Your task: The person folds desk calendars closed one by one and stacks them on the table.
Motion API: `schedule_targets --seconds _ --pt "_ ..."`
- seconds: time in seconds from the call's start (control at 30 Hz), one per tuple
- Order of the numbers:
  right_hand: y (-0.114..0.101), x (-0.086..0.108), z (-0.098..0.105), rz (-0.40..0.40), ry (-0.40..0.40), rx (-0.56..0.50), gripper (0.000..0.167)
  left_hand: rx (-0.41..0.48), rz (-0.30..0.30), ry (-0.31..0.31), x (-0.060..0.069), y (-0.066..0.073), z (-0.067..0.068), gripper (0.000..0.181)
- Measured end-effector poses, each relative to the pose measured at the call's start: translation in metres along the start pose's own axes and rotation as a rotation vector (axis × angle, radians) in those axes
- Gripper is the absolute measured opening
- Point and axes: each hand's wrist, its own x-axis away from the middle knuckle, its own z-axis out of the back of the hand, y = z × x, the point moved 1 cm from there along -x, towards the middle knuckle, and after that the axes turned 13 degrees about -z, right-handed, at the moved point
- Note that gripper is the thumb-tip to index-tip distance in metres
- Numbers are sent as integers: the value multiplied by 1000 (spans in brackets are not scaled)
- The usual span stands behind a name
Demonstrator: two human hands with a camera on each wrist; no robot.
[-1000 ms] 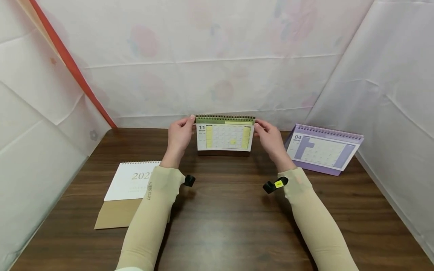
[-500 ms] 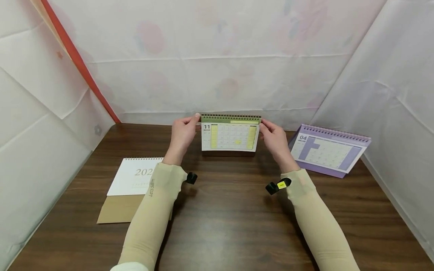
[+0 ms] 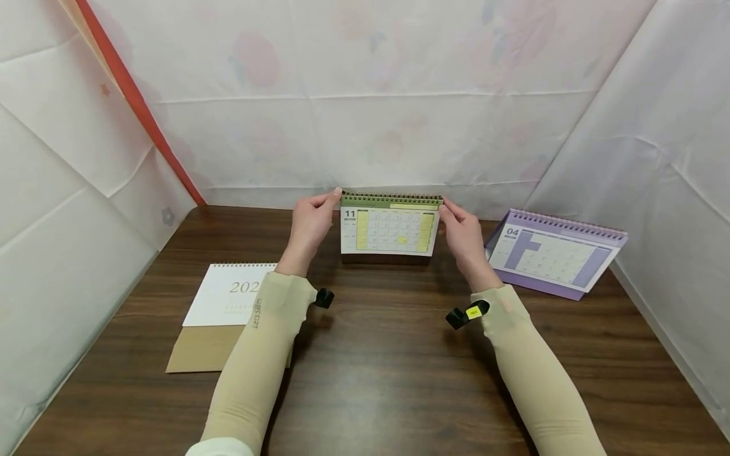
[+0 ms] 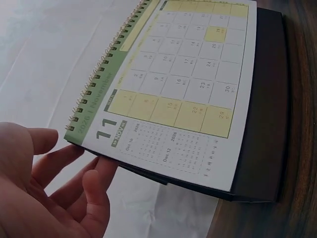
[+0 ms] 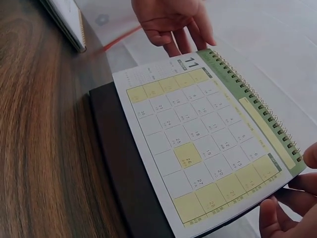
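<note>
A green-topped desk calendar (image 3: 390, 231) showing 11 stands on its dark base at the back of the table. My left hand (image 3: 308, 223) holds its left edge, with fingers (image 4: 58, 161) partly behind the upper corner and the thumb beside the spiral binding. At the opposite edge, my right hand (image 3: 463, 234) holds the upper corner. Its thumb (image 5: 311, 155) is beside the binding and its fingers reach behind the page. The backs of both grips are hidden. The right wrist view also shows the left hand's fingertips touching the far corner.
On the right a purple calendar (image 3: 556, 253) marked 04 stands at an angle. A white calendar (image 3: 225, 297) with a tan base stands front left, partly behind the left forearm. White cloth walls (image 3: 371, 95) enclose the wooden table (image 3: 371, 380) at the back and sides.
The head view has shifted, so the whole scene sits a little further right. Against the table, the calendars stay in place and both hands keep nearly the same position at the green one's edges.
</note>
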Motion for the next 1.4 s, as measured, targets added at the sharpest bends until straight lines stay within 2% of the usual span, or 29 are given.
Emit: schedule_targets --seconds 0.17,0.4,0.6,0.8,1.13,1.4 --pt "-2 1 1 20 8 -137 42 69 -11 41 1 1 -2 46" --pt "-1 -1 2 86 33 -225 39 141 -49 92 0 1 -4 35" --pt "-3 -2 4 62 53 -340 33 179 -65 89 -1 5 -2 28" --pt "-9 -1 7 67 50 -439 26 200 -53 52 -2 8 3 25" --pt "-13 0 9 93 62 -450 16 200 -39 22 -6 9 10 22" --pt "-13 -1 11 116 64 -458 12 161 -31 -17 -8 11 14 23"
